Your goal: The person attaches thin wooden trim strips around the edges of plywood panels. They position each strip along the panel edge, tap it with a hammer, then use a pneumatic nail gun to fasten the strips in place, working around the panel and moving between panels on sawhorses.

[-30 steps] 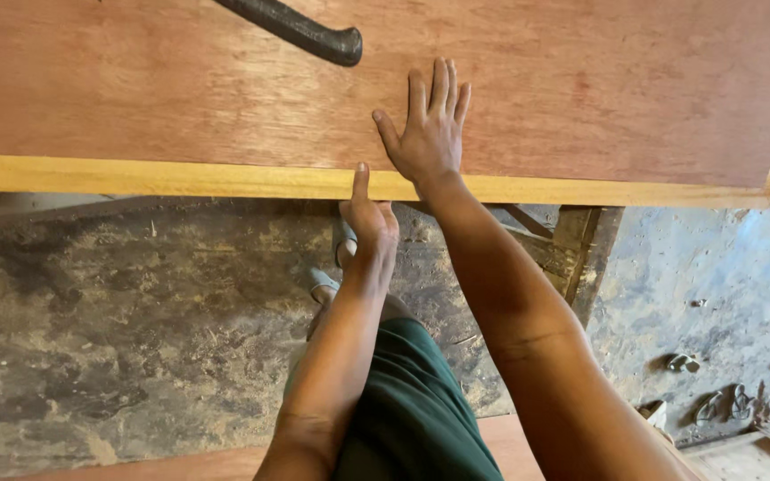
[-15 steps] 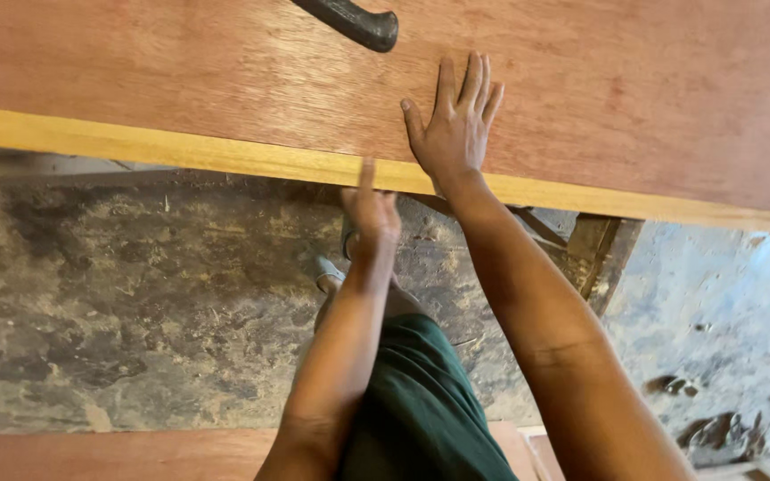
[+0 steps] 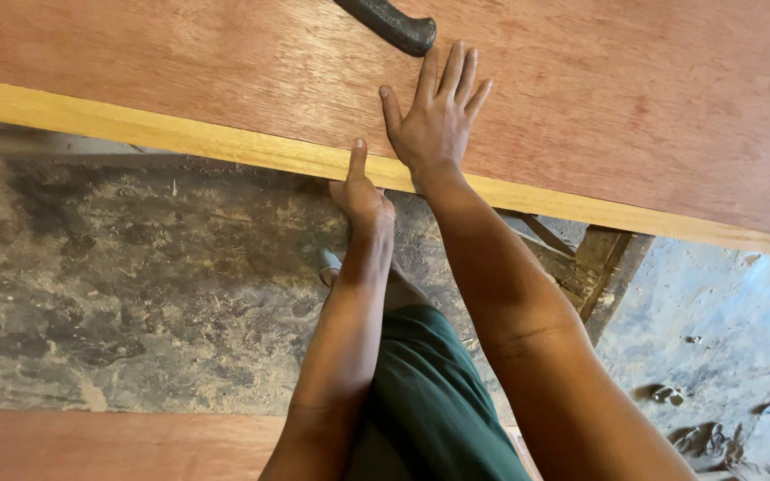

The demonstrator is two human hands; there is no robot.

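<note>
A large reddish plywood board (image 3: 180,53) with a pale yellow wooden edge strip (image 3: 135,129) lies across the top of the view. My right hand (image 3: 434,125) rests flat on the board's top face, fingers spread, just behind the strip. My left hand (image 3: 360,198) is at the board's near edge. Its thumb points up against the strip and its fingers are tucked out of sight under the board. A dark curved tool handle (image 3: 389,22) lies on the board, just beyond my right fingertips.
Below the board is a stained, dusty concrete floor (image 3: 135,267). A wooden support frame (image 3: 599,258) stands under the board at the right. Another reddish board (image 3: 91,445) lies along the bottom edge. My green shorts (image 3: 430,401) and a foot (image 3: 329,264) show between my arms.
The view has tilted, so the board now slopes down to the right. Both hands stay on the board's edge, and my right fingertips are now closer to the dark handle.
</note>
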